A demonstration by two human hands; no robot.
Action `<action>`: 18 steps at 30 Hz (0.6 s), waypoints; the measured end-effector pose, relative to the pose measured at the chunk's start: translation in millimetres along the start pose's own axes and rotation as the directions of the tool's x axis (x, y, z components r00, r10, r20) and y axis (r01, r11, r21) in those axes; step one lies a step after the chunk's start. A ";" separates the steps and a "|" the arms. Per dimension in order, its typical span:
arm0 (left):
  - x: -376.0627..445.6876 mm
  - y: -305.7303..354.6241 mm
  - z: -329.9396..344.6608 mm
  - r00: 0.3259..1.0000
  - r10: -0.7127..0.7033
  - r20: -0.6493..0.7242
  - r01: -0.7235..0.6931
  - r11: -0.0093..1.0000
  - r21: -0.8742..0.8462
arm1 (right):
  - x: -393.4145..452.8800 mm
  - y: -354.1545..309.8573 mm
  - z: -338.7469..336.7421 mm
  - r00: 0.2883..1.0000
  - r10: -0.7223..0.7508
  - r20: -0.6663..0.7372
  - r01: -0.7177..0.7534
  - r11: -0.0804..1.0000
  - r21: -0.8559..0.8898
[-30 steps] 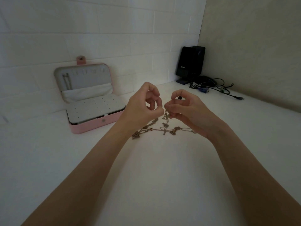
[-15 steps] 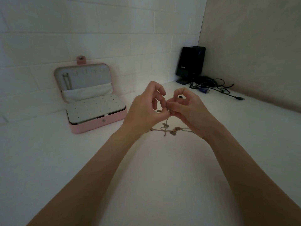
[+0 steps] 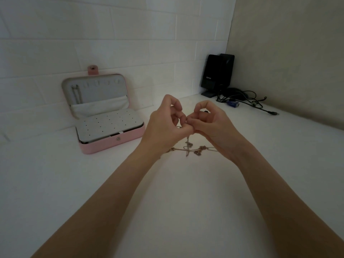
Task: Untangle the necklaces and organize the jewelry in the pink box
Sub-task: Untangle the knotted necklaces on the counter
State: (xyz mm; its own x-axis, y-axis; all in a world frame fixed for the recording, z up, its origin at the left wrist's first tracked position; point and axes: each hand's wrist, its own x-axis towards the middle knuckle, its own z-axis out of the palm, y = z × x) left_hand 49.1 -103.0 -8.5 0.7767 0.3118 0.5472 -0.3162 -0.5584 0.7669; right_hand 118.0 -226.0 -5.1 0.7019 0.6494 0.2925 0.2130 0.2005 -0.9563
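1. Two bare forearms reach in from the near edge across the white table [image 3: 55,183] and meet at mid-distance, a little right of centre.
2. The necklaces [image 3: 189,148] are thin gold-toned chains with small knot-like clusters. Most of the tangle lies on the table just below and between the wrists, with strands running left and right, and one strand rises straight up to the fingers.
3. The left hand [image 3: 163,125] has its fingers curled, thumb and fingertips pinching the raised strand at the top.
4. The right hand [image 3: 210,121] is likewise curled, pinching the same chain right against the left hand's fingertips; the two hands touch there.
5. Farther off and to the left, the pink box [image 3: 111,144] stands open near the white tiled wall. Its base shows a pale insert dotted with small holes. The raised lid has a grey lining, a row of hooks, a pouch, and one chain hanging at its left side.
6. In the far right corner stands a black speaker [image 3: 216,75], with dark cables [image 3: 247,101] spread on the table beside it.
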 end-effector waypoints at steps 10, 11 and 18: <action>-2.2 -9.2 -5.4 0.988 0.117 0.106 -0.147 0.926 0.347 | 0.5 -7.7 -0.8 0.996 -0.080 0.026 0.084 0.961 -0.262; -2.2 -9.1 -5.5 0.985 0.129 0.118 -0.164 0.917 0.365 | 0.9 -6.9 0.1 0.996 -0.077 0.039 0.085 0.948 -0.308; -3.5 -5.4 -3.4 0.964 0.163 0.212 -0.251 0.823 0.509 | 1.9 -2.5 3.2 0.996 -0.070 0.062 0.088 0.926 -0.368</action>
State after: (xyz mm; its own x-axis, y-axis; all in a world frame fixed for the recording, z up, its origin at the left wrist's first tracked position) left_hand 46.2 -98.5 -13.5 0.8121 0.0466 0.5817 -0.1780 -0.9295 0.3230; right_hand 116.7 -222.9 -2.1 0.6419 0.6780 0.3582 0.5091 -0.0276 -0.8602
